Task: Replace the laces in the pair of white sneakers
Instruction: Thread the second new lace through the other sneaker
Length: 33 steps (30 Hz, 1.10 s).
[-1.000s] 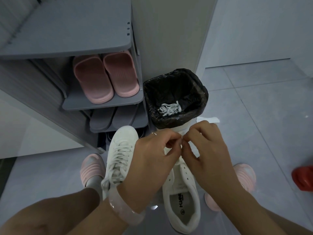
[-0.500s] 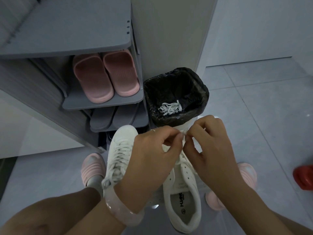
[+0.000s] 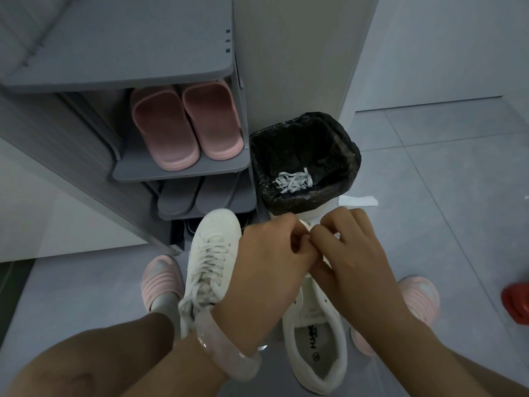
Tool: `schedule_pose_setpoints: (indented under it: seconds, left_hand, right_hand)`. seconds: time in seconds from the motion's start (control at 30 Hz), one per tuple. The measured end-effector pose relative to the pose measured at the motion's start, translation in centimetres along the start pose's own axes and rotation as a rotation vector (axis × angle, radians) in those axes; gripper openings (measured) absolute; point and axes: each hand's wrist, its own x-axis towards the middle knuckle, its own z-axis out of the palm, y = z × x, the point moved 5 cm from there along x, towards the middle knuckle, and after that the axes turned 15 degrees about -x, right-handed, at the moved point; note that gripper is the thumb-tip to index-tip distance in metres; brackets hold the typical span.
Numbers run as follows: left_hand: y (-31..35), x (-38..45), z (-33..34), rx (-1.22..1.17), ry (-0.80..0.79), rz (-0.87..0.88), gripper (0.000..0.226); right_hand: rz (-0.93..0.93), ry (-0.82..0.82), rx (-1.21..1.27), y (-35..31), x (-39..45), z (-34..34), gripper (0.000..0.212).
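The lace (image 3: 304,224) — thin, limp, light — is pinched by left hand (image 3: 274,253) and right hand (image 3: 347,250); its stiff tip probably threads best.

Both sneakers (image 3: 210,262) at the lower centre are white, and the right one (image 3: 317,348) has black print on its insole. On the grey shoe rack (image 3: 128,61) stand pink slippers (image 3: 186,127) with ribbed straps; below them are grey slippers (image 3: 197,196). The bin liner (image 3: 340,156) is black, with white laces (image 3: 293,181) inside. The floor (image 3: 443,196) has pale grey tiles. The bangle (image 3: 226,353) is translucent pale pink. At the right edge lies a red object (image 3: 516,302).
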Motion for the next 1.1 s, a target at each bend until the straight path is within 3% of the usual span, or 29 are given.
schedule_pose_setpoints:
  seconds: [0.13,0.27,0.4,0.53,0.63,0.83,1.1]
  left_hand:
    - [-1.1,0.2,-0.2,-0.187,0.045,-0.087,0.018]
    - [-1.4,0.7,-0.3,-0.436,-0.039,-0.162,0.021]
    - [-1.2,0.8,-0.4,-0.472,-0.097,-0.13,0.015]
    - [0.1,0.3,-1.5,-0.183,-0.001,0.084,0.009]
    - [0.6,0.0,-1.4,-0.13,-0.008,0.175,0.005]
    - [0.4,-0.1,-0.8,-0.266,-0.044,0.102,0.014]
    - [-0.3,0.0,-0.5,-0.321,-0.029,-0.042,0.008]
  right_hand:
    - [0.138,0.014,0.163,-0.1,0.1,0.5,0.015]
    - [0.252,-0.032,0.366,0.5,0.5,0.7,0.017]
    - [0.35,-0.081,0.508,1.3,0.4,0.4,0.017]
    - [0.364,-0.013,0.45,1.6,0.5,-0.4,0.015]
    - [0.305,0.089,0.338,1.2,0.8,-1.3,0.016]
    - [0.142,0.227,0.045,0.3,0.7,-2.0,0.021]
    - [0.014,0.202,-0.021,-0.6,0.4,-1.5,0.019]
